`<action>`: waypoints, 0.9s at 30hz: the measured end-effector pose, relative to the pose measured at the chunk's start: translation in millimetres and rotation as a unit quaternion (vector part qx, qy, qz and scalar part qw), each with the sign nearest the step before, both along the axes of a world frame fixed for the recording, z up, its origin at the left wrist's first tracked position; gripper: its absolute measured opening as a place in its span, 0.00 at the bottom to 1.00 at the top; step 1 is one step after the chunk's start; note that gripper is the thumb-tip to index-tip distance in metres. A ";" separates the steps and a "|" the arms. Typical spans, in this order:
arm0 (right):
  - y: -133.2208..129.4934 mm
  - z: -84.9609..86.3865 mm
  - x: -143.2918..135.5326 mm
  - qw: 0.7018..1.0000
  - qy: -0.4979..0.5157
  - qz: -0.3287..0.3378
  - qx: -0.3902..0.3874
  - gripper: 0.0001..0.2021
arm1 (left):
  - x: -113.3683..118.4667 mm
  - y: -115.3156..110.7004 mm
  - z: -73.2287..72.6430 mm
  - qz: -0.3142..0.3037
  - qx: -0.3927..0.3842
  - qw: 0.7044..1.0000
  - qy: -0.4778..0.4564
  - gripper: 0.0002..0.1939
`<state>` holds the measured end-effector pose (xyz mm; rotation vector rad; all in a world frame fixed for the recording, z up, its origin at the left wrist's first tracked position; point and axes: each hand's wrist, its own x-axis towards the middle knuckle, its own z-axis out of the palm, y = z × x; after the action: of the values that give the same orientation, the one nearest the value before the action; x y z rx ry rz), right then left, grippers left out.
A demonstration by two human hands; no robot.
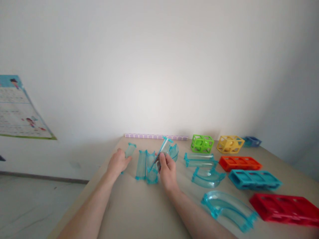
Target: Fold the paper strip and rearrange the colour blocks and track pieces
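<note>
My left hand (117, 163) is closed around a straight translucent blue track piece (130, 150) at the table's left edge. My right hand (167, 169) grips another straight blue track piece (164, 146), tilted up off the table, its lower end over the pieces below. Between the hands, two straight track pieces (142, 165) lie side by side, the right one partly covered by the raised piece. Behind my right hand sits a curved blue track piece (173, 152), partly hidden by the fingers.
Right of my hands lie a straight track (199, 160) and curved tracks (209, 177), (230, 205). Beyond them are green (202, 143) and yellow (230, 144) cube frames, plus orange (240, 163), teal (254, 179) and red (286, 208) blocks. A purple patterned strip (154, 136) runs along the wall.
</note>
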<state>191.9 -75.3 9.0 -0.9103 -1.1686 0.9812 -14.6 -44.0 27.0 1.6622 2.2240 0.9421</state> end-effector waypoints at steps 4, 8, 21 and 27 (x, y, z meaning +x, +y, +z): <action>-0.9 1.6 -0.3 1.000 -0.007 0.020 0.001 0.20 | 17.0 -3.4 14.9 -0.060 0.063 0.983 -0.164 0.18; -6.0 7.1 -2.2 0.998 -0.001 0.058 0.011 0.19 | 41.0 -14.4 20.8 -0.148 0.087 0.933 -0.316 0.20; -9.3 10.0 -5.4 0.996 -0.031 0.077 -0.024 0.21 | 65.5 -23.0 8.8 -0.269 0.073 0.860 -0.427 0.21; -10.5 12.0 -5.2 0.995 -0.018 0.091 -0.038 0.21 | 66.1 -26.2 11.9 -0.278 0.066 0.856 -0.430 0.21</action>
<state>186.7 -85.8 21.1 -0.8965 -1.2680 1.1676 51.5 -70.2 38.9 1.3818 1.0385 1.3186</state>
